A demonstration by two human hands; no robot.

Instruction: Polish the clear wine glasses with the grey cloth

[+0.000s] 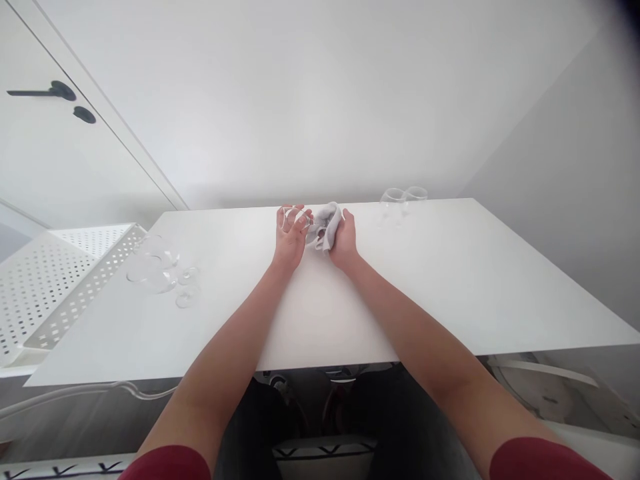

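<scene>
Over the far middle of the white table [320, 313], my left hand [291, 233] is closed around the bowl of a clear wine glass [293, 215], which lies tilted on its side. My right hand [346, 237] grips a light grey cloth [326, 223]. The cloth is wrapped about the stem or foot end of the glass, so that part is mostly hidden. Both hands are close together, with the cloth between them.
Several clear wine glasses [150, 270] lie on their sides at the table's left. Two upright glasses [395, 199] stand at the back right. A white perforated rack [50, 280] is beyond the left edge; a door with a dark handle [63, 91] is behind it.
</scene>
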